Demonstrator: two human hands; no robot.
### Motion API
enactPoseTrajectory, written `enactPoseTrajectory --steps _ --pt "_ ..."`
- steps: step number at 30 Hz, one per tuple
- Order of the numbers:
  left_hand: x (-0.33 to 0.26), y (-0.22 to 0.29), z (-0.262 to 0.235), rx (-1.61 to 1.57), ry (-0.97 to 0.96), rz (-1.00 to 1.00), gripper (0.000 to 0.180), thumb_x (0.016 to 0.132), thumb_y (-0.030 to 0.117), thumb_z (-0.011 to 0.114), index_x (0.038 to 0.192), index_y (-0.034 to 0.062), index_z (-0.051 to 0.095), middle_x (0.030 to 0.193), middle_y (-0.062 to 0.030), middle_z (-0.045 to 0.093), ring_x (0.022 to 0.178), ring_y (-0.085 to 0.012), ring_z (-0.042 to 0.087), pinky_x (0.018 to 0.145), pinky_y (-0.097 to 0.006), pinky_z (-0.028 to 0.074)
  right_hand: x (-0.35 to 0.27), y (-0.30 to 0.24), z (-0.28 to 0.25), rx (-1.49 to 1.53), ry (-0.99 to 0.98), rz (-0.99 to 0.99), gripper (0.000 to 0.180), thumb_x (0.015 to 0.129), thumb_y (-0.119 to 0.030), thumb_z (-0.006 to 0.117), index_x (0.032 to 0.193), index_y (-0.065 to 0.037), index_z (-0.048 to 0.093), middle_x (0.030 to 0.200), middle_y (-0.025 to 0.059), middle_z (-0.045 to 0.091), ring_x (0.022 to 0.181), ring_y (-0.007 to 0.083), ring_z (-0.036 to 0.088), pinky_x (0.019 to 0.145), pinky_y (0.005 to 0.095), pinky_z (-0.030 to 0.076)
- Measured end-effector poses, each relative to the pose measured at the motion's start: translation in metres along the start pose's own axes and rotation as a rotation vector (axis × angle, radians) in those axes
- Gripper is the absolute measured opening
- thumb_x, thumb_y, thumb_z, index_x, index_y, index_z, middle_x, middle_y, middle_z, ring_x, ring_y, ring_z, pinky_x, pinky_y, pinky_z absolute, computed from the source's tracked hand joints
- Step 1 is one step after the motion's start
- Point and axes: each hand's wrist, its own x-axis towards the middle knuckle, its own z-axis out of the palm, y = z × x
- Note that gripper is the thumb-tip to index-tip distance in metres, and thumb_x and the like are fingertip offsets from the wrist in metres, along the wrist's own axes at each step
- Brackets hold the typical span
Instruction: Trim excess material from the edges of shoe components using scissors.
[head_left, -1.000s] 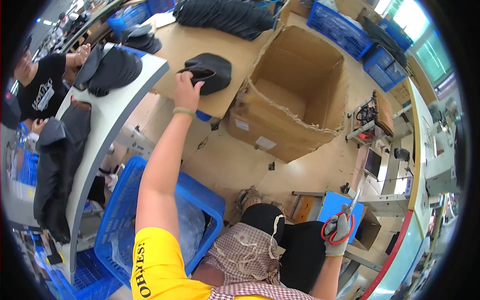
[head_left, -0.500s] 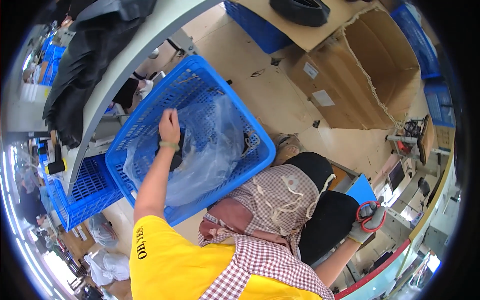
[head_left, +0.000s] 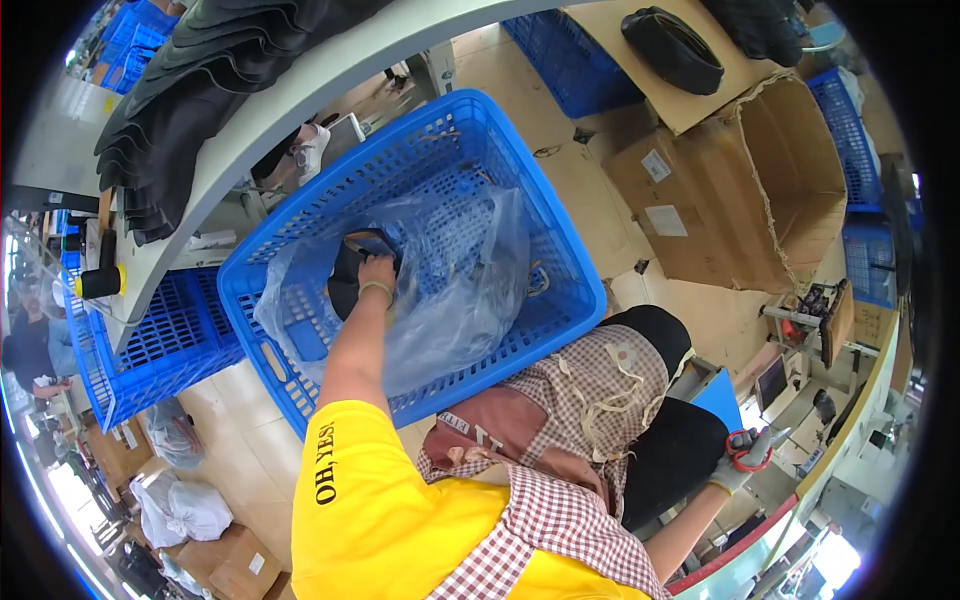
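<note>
My left hand point(head_left: 376, 272) is down inside a blue plastic basket point(head_left: 545, 345), its fingers closed at the edge of a black curved piece point(head_left: 345, 282). That piece lies on a clear plastic bag point(head_left: 450, 310) lining part of the basket; its exact kind cannot be made out. A pair of scissors point(head_left: 750, 452) with red handles is in my gloved right hand point(head_left: 732, 474), beside my right thigh. The fingers wrap round the handles, and the blades point outward to the right.
Black sheets point(head_left: 215, 95) are stacked along the curved pale tabletop point(head_left: 330, 85) at upper left. Under it stands another blue crate point(head_left: 170, 340). At upper right are an open cardboard box point(head_left: 700, 205) and a black oval item point(head_left: 672, 50) on a cardboard surface.
My left hand has lowered from above the bag to the black curved piece and closed on its edge. The view has shifted; my right hand still holds the scissors.
</note>
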Motion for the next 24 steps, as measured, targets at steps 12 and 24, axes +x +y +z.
enactPoseTrajectory --steps 12,24 --pt "-0.112 -0.011 -0.209 -2.39 0.503 0.597 0.02 0.096 0.02 0.049 0.083 0.0083 0.058 0.073 0.0 0.055 0.064 -0.0109 0.052 0.063 -0.027 0.045 -0.011 0.005 0.042 -0.025 0.026 0.043 0.02 0.089 -0.027 0.063 0.091 -0.014 0.047 0.065 -0.002 0.045 0.045 0.0057 0.04 0.036 0.0203 0.035" --pt "-0.065 0.201 -0.255 -2.189 -0.672 1.07 0.024 0.095 0.026 0.05 0.103 0.0057 0.061 0.084 -0.0048 0.063 0.077 -0.0134 0.059 0.075 -0.029 0.049 -0.124 -0.019 0.088 -0.148 -0.278 0.113 0.009 0.086 -0.011 0.053 0.093 -0.009 0.048 0.063 0.0006 0.049 0.044 0.0101 0.045 0.038 0.0235 0.037"
